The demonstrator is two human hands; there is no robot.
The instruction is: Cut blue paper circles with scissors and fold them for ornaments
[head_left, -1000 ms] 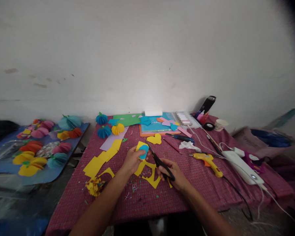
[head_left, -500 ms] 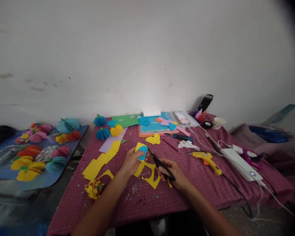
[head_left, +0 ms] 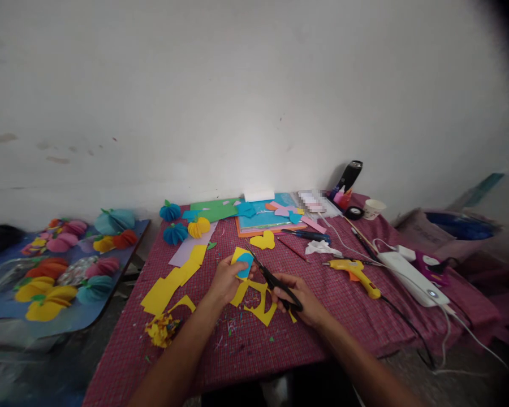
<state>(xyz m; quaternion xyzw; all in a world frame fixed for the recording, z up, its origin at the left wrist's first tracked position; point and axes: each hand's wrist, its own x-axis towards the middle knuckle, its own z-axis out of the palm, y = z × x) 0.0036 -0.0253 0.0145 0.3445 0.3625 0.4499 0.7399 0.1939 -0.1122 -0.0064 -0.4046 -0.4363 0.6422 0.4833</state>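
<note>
The left hand [head_left: 225,282] pinches a small yellow paper piece [head_left: 236,252] together with a rounded blue paper piece [head_left: 245,264] laid over it, thumb on the blue. The right hand [head_left: 299,297] is closed round the handles of a pair of black-handled scissors [head_left: 277,284], whose blades point at the right side of the held paper; how far they are parted cannot be told. Both hands are above the middle of a table under a red checked cloth [head_left: 314,345].

Just below them, toward the near edge, lie yellow paper offcuts with curved cutouts [head_left: 263,312]. Beyond the blades is a lobed yellow paper shape [head_left: 263,240], with a dark red pencil [head_left: 293,249] beside it. A yellow glue gun [head_left: 356,275] lies to the right, between the right hand and a long white box with cables [head_left: 413,280] by the right edge.

Toward the left edge are yellow paper strips [head_left: 165,289] and a crumpled yellow bundle [head_left: 161,329]. Two pleated blue paper balls [head_left: 175,233] sit at the far left corner; a white paper cup [head_left: 374,209] stands near the far right one.
</note>
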